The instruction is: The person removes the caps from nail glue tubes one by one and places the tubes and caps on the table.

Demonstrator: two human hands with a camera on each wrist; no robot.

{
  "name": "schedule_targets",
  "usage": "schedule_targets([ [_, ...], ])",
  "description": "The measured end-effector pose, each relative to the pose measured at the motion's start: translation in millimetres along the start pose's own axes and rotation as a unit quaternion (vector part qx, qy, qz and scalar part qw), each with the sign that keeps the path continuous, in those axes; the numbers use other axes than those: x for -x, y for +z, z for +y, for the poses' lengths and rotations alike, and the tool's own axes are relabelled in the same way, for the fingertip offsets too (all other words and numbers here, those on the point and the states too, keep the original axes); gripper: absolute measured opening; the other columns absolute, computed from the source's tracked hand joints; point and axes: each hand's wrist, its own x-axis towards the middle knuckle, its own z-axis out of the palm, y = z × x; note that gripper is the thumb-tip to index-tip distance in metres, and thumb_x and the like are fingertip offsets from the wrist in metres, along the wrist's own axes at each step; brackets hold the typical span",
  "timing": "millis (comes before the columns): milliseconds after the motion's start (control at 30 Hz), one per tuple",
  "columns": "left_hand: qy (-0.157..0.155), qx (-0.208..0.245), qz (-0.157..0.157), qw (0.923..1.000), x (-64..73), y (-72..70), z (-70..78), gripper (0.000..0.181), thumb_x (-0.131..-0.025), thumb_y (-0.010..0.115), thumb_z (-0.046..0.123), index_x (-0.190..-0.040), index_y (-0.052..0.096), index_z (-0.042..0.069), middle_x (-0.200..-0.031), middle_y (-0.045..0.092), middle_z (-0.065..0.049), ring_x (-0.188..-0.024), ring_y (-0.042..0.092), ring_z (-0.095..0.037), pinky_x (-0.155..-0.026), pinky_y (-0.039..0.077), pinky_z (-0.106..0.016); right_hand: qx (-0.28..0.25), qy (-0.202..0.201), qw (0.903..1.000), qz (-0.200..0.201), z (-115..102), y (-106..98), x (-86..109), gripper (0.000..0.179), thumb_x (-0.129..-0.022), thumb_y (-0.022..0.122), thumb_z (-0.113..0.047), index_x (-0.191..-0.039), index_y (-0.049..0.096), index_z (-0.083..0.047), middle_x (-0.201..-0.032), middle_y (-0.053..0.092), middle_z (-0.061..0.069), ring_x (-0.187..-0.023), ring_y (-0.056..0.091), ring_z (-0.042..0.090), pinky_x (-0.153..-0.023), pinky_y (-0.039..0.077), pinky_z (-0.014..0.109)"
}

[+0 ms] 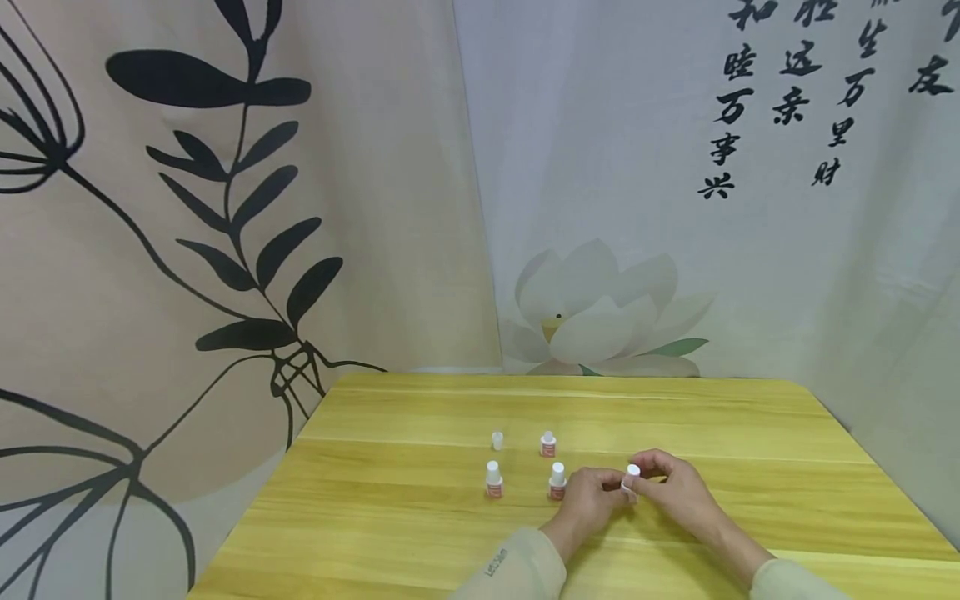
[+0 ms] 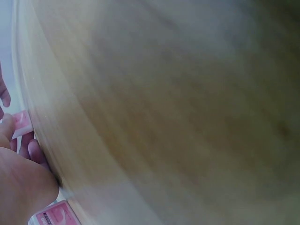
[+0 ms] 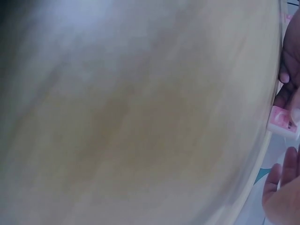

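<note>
My left hand (image 1: 592,502) pinches a small white bottle (image 3: 282,123) by its body; its pink label shows in both wrist views. The bottle's white cap (image 1: 633,470) points up, held between the thumb and index finger of my right hand (image 1: 681,492). The other fingers (image 3: 288,171) of that hand curve loosely beside the bottle. Close to the left of my left hand stands a capped bottle (image 1: 557,482) with a pink label, its label (image 2: 55,215) also visible at the bottom of the left wrist view.
Another capped bottle (image 1: 493,480) stands farther left, and one more bottle (image 1: 548,444) is behind. Left of that one is a small white cap-like piece (image 1: 497,440). All are on the yellow wood-grain table (image 1: 390,533), whose far edge meets a printed curtain (image 1: 405,208).
</note>
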Motion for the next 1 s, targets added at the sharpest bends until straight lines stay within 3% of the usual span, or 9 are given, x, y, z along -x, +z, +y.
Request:
schedule_targets([
  [167, 0.000, -0.001, 0.002, 1.0000, -0.4, 0.4, -0.9, 0.012, -0.083, 0.079, 0.010, -0.094, 0.079, 0.013, -0.088, 0.075, 0.006, -0.082, 0.062, 0.001, -0.076, 0.050, -0.019, 0.010, 0.007, 0.9999, 0.009, -1.0, 0.0, -0.1, 0.033, -0.084, 0.081, -0.028, -0.106, 0.068, -0.005, -0.099, 0.070, 0.003, -0.090, 0.061, 0.019, -0.073, 0.049, 0.030],
  [467, -0.015, 0.006, -0.003, 0.9999, -0.2, -0.4, -0.7, 0.012, -0.084, 0.079, 0.014, -0.095, 0.079, 0.015, -0.089, 0.074, 0.010, -0.084, 0.063, 0.000, -0.078, 0.050, -0.020, 0.020, -0.008, 0.9997, 0.012, -3.7, -2.2, -1.6, 0.034, -0.090, 0.075, -0.027, -0.113, 0.068, -0.002, -0.103, 0.070, 0.002, -0.095, 0.060, 0.017, -0.080, 0.049, 0.030],
  [1000, -0.003, 0.016, -0.007, 0.9999, 0.2, -0.4, -1.6, 0.012, -0.083, 0.079, 0.012, -0.095, 0.079, 0.011, -0.087, 0.074, 0.008, -0.081, 0.061, 0.002, -0.076, 0.050, -0.019, 0.006, 0.001, 0.9997, 0.023, -8.8, -7.6, -1.2, 0.033, -0.090, 0.075, -0.029, -0.110, 0.067, -0.005, -0.101, 0.070, 0.003, -0.091, 0.060, 0.018, -0.079, 0.048, 0.031],
])
